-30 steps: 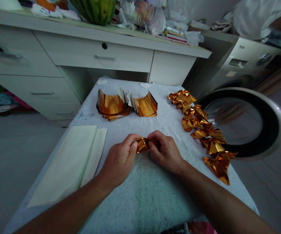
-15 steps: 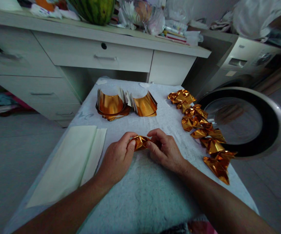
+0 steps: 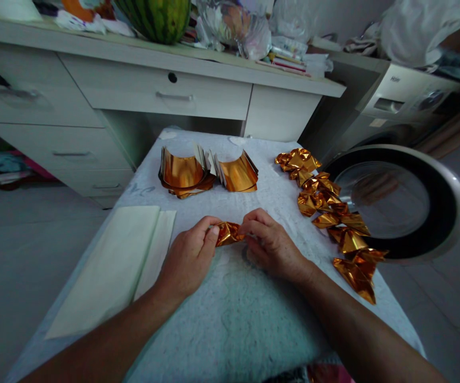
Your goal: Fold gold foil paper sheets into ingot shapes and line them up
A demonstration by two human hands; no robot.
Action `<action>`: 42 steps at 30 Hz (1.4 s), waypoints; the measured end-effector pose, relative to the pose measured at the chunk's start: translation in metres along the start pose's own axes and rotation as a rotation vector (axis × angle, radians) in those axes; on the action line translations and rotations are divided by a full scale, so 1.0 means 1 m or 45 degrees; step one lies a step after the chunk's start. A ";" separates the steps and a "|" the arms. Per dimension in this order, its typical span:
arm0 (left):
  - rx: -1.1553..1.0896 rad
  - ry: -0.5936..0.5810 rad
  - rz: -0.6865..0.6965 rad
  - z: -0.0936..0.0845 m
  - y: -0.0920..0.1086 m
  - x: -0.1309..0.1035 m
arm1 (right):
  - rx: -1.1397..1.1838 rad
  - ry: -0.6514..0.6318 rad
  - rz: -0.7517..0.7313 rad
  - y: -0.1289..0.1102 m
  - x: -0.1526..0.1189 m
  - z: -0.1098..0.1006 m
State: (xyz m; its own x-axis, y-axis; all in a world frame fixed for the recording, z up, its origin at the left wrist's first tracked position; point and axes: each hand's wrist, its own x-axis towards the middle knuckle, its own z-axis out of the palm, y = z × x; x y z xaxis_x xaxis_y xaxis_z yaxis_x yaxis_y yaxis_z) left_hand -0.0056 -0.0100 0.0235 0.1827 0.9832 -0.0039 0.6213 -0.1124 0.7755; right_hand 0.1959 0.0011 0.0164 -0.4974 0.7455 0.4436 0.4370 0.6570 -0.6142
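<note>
A small piece of folded gold foil paper [image 3: 228, 234] sits between my two hands, low over the middle of the table. My left hand [image 3: 192, 255] pinches its left end between thumb and fingers. At the other end, the fingertips of my right hand [image 3: 272, 244] are closed on the foil's edge. Beyond my hands stand two curved stacks of gold foil sheets [image 3: 184, 171], side by side. A row of folded gold foil pieces [image 3: 321, 194] runs along the table's right side. To the left of my left hand lie pale paper sheets [image 3: 110, 266].
The table [image 3: 230, 330] has a light patterned cover. A washing machine door [image 3: 397, 202] hangs open against its right side. Behind stands a white drawer cabinet [image 3: 153, 90] carrying a watermelon [image 3: 158, 18] and plastic bags [image 3: 230, 24].
My right fingers have curled in closer on the foil's right end. The folded piece looks flatter and longer now. My left hand keeps its pinch, shifted slightly left.
</note>
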 end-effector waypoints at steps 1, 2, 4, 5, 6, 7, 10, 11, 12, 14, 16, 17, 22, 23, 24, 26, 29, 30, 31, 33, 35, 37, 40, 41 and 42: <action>-0.040 -0.007 0.005 0.000 -0.001 -0.001 | -0.007 -0.003 0.000 0.001 0.000 0.000; -0.086 -0.008 0.011 0.000 -0.001 -0.001 | -0.011 -0.006 0.006 0.001 0.000 0.000; -0.190 0.011 0.015 0.000 -0.004 -0.002 | -0.013 -0.015 0.039 0.002 0.000 -0.001; -0.245 0.025 0.010 0.000 -0.005 -0.002 | -0.012 -0.014 0.056 0.002 0.000 -0.001; -0.298 0.041 0.001 0.001 -0.006 -0.002 | -0.012 -0.009 0.073 0.002 -0.001 -0.001; -0.347 0.058 -0.010 0.001 -0.007 -0.001 | -0.014 0.003 0.085 0.002 -0.001 -0.002; -0.442 0.100 -0.030 0.003 -0.009 0.000 | -0.018 0.025 0.119 0.004 -0.001 -0.003; -0.454 0.106 -0.031 0.003 -0.010 0.001 | -0.018 0.031 0.127 0.005 -0.001 -0.004; -0.458 0.109 -0.033 0.003 -0.010 0.001 | -0.017 0.041 0.134 0.006 -0.001 -0.005; -0.448 0.101 -0.039 0.003 -0.010 0.001 | -0.021 0.067 0.154 0.008 0.000 -0.007; -0.429 0.092 -0.055 0.003 -0.010 0.001 | -0.040 0.101 0.184 0.009 0.000 -0.009; -0.419 0.085 -0.064 0.003 -0.010 0.001 | -0.057 0.123 0.197 0.011 0.001 -0.011; -0.355 0.031 -0.086 0.003 -0.007 0.000 | -0.233 0.379 0.253 0.019 0.004 -0.022; -0.341 0.023 -0.085 0.002 -0.007 0.000 | -0.286 0.446 0.279 0.021 0.004 -0.025; -0.329 0.015 -0.086 0.002 -0.007 0.000 | -0.339 0.505 0.317 0.023 0.004 -0.028; -0.306 -0.003 -0.091 0.002 -0.007 0.000 | -0.409 0.614 0.400 0.028 0.004 -0.035; -0.263 -0.021 -0.091 0.003 -0.007 0.001 | -0.518 0.746 0.478 0.036 0.002 -0.048; -0.249 -0.025 -0.088 0.003 -0.007 0.001 | -0.567 0.800 0.496 0.038 0.001 -0.054; -0.238 -0.031 -0.084 0.003 -0.008 0.001 | -0.634 0.843 0.518 0.041 0.000 -0.060; -0.225 -0.038 -0.077 0.004 -0.009 0.001 | -0.801 0.942 0.574 0.046 -0.003 -0.072; -0.214 -0.039 -0.065 0.004 -0.009 0.001 | -0.929 1.007 0.622 0.050 -0.006 -0.083; -0.198 -0.035 -0.057 0.005 -0.010 0.001 | -1.002 1.032 0.664 0.053 -0.008 -0.092; -0.171 -0.037 -0.058 0.005 -0.010 0.001 | -1.049 1.045 0.739 0.057 -0.012 -0.102; -0.163 -0.038 -0.055 0.004 -0.010 0.001 | -1.067 1.050 0.773 0.059 -0.013 -0.104; -0.153 -0.038 -0.050 0.004 -0.010 0.001 | -1.080 1.040 0.813 0.061 -0.015 -0.106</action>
State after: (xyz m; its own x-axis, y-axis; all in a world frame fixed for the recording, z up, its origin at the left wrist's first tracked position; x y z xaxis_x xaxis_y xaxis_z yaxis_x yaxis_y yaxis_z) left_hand -0.0080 -0.0089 0.0133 0.1838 0.9815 -0.0536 0.5333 -0.0538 0.8442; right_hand 0.3094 0.0422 0.0414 0.4239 0.6026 0.6762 0.8984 -0.1850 -0.3984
